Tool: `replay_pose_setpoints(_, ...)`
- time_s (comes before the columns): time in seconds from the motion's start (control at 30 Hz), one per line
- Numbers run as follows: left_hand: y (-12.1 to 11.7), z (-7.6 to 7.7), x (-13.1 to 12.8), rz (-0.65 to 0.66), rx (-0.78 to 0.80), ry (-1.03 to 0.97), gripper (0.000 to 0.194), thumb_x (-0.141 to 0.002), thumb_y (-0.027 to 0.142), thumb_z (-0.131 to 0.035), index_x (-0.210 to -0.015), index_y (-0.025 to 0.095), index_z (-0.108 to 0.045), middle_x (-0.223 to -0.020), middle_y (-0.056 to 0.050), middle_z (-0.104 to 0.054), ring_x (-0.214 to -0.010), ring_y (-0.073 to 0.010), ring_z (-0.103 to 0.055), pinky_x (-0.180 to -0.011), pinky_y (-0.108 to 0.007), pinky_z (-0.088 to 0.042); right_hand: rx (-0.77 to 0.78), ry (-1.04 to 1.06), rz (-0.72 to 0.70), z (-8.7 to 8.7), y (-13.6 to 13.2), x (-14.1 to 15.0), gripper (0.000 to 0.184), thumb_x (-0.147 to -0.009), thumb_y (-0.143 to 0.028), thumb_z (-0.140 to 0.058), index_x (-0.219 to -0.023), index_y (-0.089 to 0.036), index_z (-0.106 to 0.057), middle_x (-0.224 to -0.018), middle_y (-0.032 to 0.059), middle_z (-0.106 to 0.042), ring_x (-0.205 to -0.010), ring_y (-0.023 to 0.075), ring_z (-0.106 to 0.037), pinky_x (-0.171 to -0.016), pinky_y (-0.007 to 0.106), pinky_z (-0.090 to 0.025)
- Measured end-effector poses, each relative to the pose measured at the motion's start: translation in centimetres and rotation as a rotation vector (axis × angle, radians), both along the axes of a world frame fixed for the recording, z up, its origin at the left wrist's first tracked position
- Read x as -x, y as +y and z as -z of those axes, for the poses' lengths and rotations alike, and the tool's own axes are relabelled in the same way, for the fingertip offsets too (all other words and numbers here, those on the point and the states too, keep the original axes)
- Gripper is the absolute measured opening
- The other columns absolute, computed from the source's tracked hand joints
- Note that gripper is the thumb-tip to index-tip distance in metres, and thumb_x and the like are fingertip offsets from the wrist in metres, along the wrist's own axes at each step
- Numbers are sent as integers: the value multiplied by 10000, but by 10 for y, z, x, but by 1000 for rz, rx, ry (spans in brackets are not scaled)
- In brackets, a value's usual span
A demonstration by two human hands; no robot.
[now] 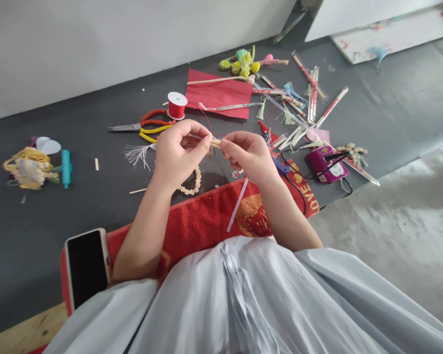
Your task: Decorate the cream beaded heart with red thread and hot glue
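Note:
Both my hands meet over the middle of the dark table. My left hand (182, 150) is closed, thumb and index finger pinching one end of some short, pale wooden sticks (215, 142). The other end sits between the fingertips of my right hand (243, 153), also closed. A thin red thread (207, 120) shows just behind the fingers. Below my left hand lies a cream, beaded-looking loop (196, 184), partly hidden by it. Beside my right hand is the blue end of a tool (281, 167), mostly covered. A translucent glue stick (237, 206) rests on the red towel (192, 221).
Orange-and-yellow-handled pliers (147, 123) and a red thread spool (176, 105) lie behind my left hand. Red paper (221, 93), wrapped sticks (313, 93) and tassels crowd the back right. A purple power adapter (327, 164) with cords stands right; a phone (86, 268) lies front left.

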State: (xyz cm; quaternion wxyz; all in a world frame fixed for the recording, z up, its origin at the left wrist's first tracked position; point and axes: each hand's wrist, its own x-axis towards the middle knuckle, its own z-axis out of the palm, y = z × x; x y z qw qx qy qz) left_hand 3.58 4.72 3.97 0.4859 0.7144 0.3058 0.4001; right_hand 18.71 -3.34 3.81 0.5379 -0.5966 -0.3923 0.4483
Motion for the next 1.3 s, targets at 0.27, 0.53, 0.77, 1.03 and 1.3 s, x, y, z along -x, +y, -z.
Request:
replay_pose_setpoints(0.27, -3, -1, 0, -1, -49, 3, 75, -869, 253, -690, -836, 202, -646, -814, 4, -716, -709, -130, -730, -671, -250, -634, -88, -180, 86, -2, 0, 3, 176, -830, -320, -765, -791, -186, -658, -603, -48, -532, -524, 68, -403, -506, 235, -339)
replay_pose_setpoints(0.53, 0, -5, 4, -39, -376, 121, 52, -857, 242, -706, -809, 242, -684, -886, -20, -716, -864, -174, -682, -729, -319, -611, -143, -248, 139, 3, -2, 7, 148, -836, -324, -742, -815, -186, -695, -661, -22, -580, -601, 88, -441, -566, 236, -375)
replay_pose_setpoints(0.77, 0, -6, 7, -31, -358, 180, 42, -872, 262, -719, -833, 249, -722, -859, -15, -724, -826, -166, -668, -730, -332, -595, -53, -54, 57, -4, 2, 7, 254, -774, -397, -817, -763, -190, -669, -602, -34, -525, -538, 78, -413, -460, 221, -303)
replay_pose_setpoints(1.03, 7, -4, 13, -58, -352, 164, 84, -916, 254, -644, -940, 253, -724, -960, -14, -756, -830, -155, -691, -784, -320, -598, -15, 130, -3, 4, 3, 2, 304, -758, -444, -818, -810, -183, -671, -571, -66, -482, -444, 41, -312, -404, 218, -241)
replay_pose_setpoints(1.3, 8, -12, 19, 41, -387, 182, 166, -782, 220, -758, -932, 271, -708, -953, -24, -735, -838, -185, -678, -780, -369, -614, -84, 11, 21, -11, -3, 0, 412, -725, -577, -837, -796, -205, -675, -574, -45, -498, -498, 71, -382, -434, 225, -272)
